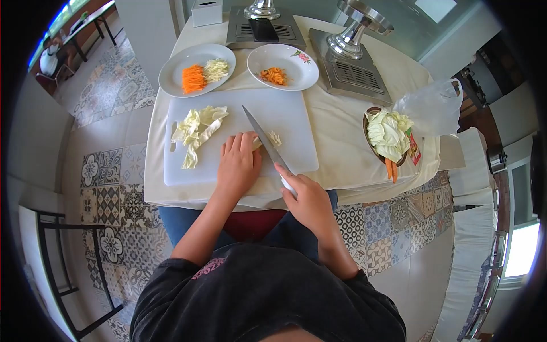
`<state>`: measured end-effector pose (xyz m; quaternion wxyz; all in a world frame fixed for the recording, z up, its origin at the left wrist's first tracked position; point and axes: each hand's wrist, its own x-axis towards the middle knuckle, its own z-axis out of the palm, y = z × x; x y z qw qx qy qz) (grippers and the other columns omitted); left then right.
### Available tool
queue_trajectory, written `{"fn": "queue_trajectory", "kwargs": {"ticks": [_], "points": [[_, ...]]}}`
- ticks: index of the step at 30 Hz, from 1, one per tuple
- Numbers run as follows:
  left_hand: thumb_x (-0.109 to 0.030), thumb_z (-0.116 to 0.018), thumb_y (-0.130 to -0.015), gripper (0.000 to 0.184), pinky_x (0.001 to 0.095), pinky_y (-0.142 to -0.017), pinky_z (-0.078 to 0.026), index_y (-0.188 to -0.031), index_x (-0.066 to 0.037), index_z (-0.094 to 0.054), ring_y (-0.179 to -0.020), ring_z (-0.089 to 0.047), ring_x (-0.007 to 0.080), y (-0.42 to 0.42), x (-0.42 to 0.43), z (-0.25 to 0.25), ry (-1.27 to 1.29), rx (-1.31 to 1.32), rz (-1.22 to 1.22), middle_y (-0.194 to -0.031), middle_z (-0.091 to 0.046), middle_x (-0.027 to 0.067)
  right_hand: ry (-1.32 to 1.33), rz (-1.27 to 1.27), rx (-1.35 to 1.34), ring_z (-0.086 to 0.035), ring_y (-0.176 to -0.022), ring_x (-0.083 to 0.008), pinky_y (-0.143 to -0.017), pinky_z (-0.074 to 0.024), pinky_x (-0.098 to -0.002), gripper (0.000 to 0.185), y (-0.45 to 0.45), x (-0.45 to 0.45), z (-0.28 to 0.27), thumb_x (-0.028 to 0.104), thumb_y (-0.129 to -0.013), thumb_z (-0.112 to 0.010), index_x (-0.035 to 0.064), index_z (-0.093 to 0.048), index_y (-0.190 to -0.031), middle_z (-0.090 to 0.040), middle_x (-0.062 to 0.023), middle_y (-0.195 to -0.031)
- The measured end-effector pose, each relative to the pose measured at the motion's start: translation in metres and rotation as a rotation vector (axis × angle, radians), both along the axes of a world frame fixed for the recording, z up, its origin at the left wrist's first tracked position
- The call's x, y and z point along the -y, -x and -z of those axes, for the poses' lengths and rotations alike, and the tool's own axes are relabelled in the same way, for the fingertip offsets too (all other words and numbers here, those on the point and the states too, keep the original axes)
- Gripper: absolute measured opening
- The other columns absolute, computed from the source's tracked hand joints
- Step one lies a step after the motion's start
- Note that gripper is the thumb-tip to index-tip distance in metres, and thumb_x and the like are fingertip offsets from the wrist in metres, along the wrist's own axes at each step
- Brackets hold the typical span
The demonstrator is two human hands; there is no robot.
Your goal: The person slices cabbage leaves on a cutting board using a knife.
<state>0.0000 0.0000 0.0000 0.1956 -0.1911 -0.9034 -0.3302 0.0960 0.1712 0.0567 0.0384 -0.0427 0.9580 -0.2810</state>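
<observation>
My right hand [305, 196] is closed round the white handle of a kitchen knife [264, 137], whose blade slants up and left over the white cutting board [296, 108]. Pressed down on the board, my left hand [239, 159] has its fingers curled over a piece of cabbage [256, 142], mostly hidden, right beside the blade. Thin cabbage shreds [274, 138] lie on the blade's other side. Loose cabbage leaves [198, 131] sit at the board's left.
Behind the board are an oval plate [168, 74] with carrot and cabbage strips and a flowered plate [296, 77] with orange peelings. At right stands a bowl [373, 149] with cabbage and carrots, near a plastic bag [430, 108]. Metal stands [356, 74] and a phone [263, 30] are farther back.
</observation>
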Motion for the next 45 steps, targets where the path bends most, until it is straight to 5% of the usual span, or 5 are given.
{"fn": "queue_trajectory", "kwargs": {"ticks": [14,29,45], "points": [[-0.006,-0.067,-0.083,0.024,0.0434,-0.090,-0.045,-0.106,-0.007,-0.064,-0.101,-0.059,0.0299,0.001,0.001,0.003,-0.059,-0.064,0.006,-0.103,-0.064,0.0073,0.330,-0.024,-0.197,-0.064,-0.078,-0.0389,-0.071,-0.0490,-0.0480,0.055,-0.003,0.005,0.008,0.008,-0.094,-0.060,0.0134,-0.049,-0.148,-0.065,-0.0213,-0.085],[-0.008,-0.064,-0.085,0.021,0.0433,-0.091,-0.044,-0.105,-0.007,-0.063,-0.103,-0.058,0.0300,0.000,0.000,0.000,-0.023,-0.028,0.003,-0.103,-0.064,0.0069,0.176,-0.015,-0.162,-0.062,-0.069,-0.0367,-0.066,-0.0502,-0.0476,0.057,-0.006,0.015,0.021,0.011,-0.095,-0.059,0.0170,-0.047,-0.151,-0.060,-0.0176,-0.076],[-0.007,-0.066,-0.084,0.021,0.0412,-0.090,-0.044,-0.105,-0.008,-0.069,-0.102,-0.059,0.0272,0.000,-0.002,0.001,-0.036,-0.053,-0.009,-0.101,-0.065,0.0048,0.219,-0.038,-0.098,-0.063,-0.071,-0.0427,-0.070,-0.0503,-0.0510,0.057,-0.026,0.015,0.003,0.008,-0.096,-0.055,0.0018,-0.040,-0.151,-0.062,-0.0260,-0.075]]}}
